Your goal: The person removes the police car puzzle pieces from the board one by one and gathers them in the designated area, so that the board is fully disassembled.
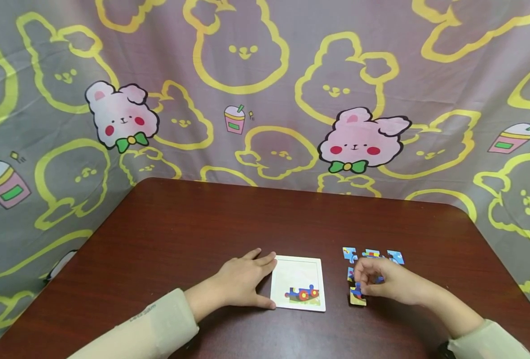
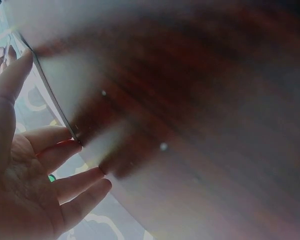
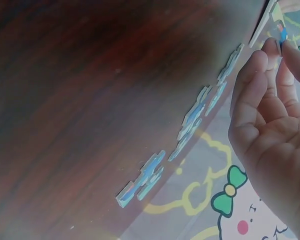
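A white square puzzle tray (image 1: 291, 273) lies on the table, with joined puzzle pieces (image 1: 304, 295) showing red-and-blue wheels in its lower right corner. My left hand (image 1: 240, 280) rests along the tray's left side, fingers spread and thumb at the lower left corner. In the left wrist view those fingertips (image 2: 76, 141) are right at the tray's edge. To the right of the tray, my right hand (image 1: 393, 283) pinches a puzzle piece (image 1: 358, 297) between thumb and fingertips. The right wrist view shows this piece (image 3: 282, 34) tilted up, its lower part covered by the fingers.
Several loose blue puzzle pieces (image 1: 395, 257) lie right of the tray, some hidden behind my right hand. The dark wooden table (image 1: 229, 214) ends at a hanging cloth (image 1: 265, 109) printed with bunnies, at the back and both sides.
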The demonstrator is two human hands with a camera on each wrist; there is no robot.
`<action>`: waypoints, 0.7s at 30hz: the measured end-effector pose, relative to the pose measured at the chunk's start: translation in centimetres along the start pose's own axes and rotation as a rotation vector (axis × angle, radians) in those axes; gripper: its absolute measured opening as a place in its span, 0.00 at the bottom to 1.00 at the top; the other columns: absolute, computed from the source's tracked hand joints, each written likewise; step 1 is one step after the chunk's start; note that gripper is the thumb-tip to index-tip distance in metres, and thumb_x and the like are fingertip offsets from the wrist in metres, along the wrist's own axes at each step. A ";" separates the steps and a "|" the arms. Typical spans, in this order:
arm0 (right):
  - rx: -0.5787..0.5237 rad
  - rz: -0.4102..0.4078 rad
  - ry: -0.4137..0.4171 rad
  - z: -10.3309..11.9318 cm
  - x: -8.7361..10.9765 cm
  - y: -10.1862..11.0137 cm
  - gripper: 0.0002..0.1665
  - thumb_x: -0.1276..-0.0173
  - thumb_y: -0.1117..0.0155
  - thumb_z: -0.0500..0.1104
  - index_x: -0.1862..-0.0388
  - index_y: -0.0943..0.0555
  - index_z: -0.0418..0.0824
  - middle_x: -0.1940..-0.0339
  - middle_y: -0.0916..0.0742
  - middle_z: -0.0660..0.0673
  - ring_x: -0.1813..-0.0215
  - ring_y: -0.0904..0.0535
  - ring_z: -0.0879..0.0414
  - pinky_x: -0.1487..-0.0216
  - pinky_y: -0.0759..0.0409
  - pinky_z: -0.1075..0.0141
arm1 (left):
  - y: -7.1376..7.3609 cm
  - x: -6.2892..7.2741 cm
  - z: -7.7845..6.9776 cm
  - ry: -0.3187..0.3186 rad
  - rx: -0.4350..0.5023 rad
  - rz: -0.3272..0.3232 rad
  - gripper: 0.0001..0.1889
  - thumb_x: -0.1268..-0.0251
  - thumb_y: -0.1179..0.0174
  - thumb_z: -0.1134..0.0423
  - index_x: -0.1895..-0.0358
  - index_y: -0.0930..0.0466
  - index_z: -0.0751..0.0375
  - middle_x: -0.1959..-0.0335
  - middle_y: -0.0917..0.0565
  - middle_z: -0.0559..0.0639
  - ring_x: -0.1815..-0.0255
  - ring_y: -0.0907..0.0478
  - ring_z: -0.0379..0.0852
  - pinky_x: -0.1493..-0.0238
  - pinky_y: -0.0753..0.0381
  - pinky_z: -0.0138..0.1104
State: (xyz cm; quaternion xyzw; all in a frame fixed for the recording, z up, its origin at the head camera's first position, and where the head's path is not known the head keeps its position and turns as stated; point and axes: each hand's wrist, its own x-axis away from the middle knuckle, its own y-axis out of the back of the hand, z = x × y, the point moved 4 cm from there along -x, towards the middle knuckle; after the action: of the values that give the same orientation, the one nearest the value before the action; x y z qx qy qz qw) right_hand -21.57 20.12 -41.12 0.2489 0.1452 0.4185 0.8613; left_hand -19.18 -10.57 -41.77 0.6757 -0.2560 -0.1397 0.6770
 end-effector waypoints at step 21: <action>0.224 -0.035 -0.125 -0.5 0.6 0.1 0.09 0.34 0.33 0.35 0.63 0.24 0.46 0.71 0.19 0.59 0.66 0.26 0.71 0.68 0.26 0.71 | 0.1 0.1 0.0 -0.004 0.012 0.004 0.50 0.50 0.37 0.26 0.26 0.33 0.51 0.24 0.34 0.45 0.24 0.36 0.57 0.45 0.19 0.53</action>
State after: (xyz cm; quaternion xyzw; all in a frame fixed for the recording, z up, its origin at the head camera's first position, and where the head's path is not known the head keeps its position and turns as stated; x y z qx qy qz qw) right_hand -21.52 20.78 -41.51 0.3665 0.1414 0.3681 0.8427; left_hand -19.12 -10.63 -41.67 0.6790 -0.2597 -0.1379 0.6726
